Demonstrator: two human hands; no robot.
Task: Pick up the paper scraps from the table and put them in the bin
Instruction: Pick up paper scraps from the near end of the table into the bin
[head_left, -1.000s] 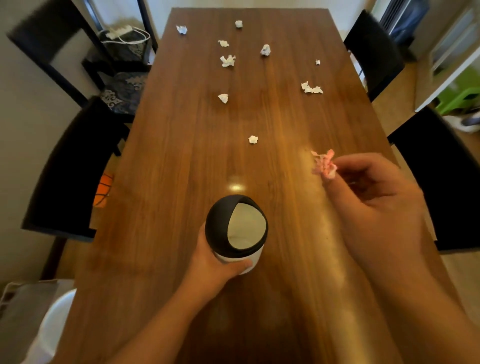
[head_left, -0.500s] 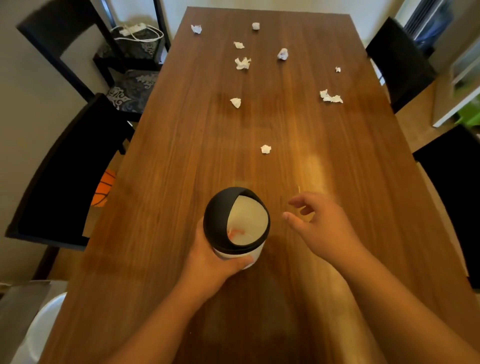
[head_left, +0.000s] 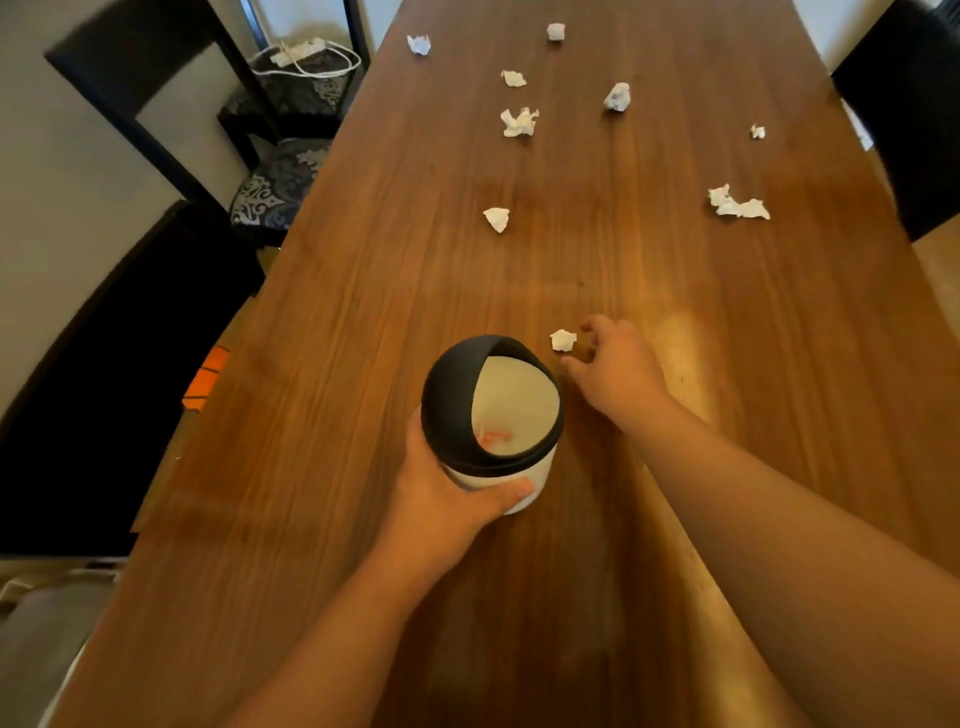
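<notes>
Right hand spread beside a paper scrap; left hand grips the bin.

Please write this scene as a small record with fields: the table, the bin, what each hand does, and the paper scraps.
table: long wooden table
bin: small white bin with black lid, opening faces up, a pinkish scrap inside
left hand: left hand wraps around the bin
right hand: right hand open, fingers beside the nearest scrap, not yet gripping it
nearest scrap: white, lies on the table just beyond the bin
other scraps: eight white pieces farther up the table
chairs: dark chairs on both sides
</notes>
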